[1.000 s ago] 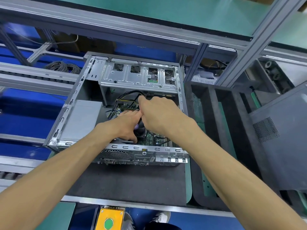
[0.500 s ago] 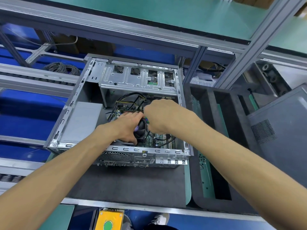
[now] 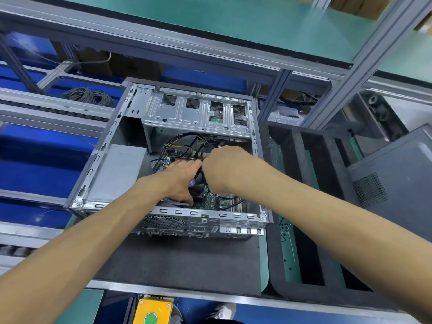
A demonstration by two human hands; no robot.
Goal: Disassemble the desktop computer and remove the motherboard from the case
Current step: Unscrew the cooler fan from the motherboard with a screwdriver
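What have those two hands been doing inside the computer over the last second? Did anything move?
The right hand drew back a little from the cables toward the fan, fingers curled; what it holds is hidden. The left hand stayed resting flat by the fan. The case and motherboard did not move.

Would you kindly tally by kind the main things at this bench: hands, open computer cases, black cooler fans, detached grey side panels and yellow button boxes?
Bare hands: 2, left hand and right hand
Open grey metal computer case: 1
Black cooler fan: 1
Detached grey vented side panel: 1
Yellow button box: 1
Total: 6
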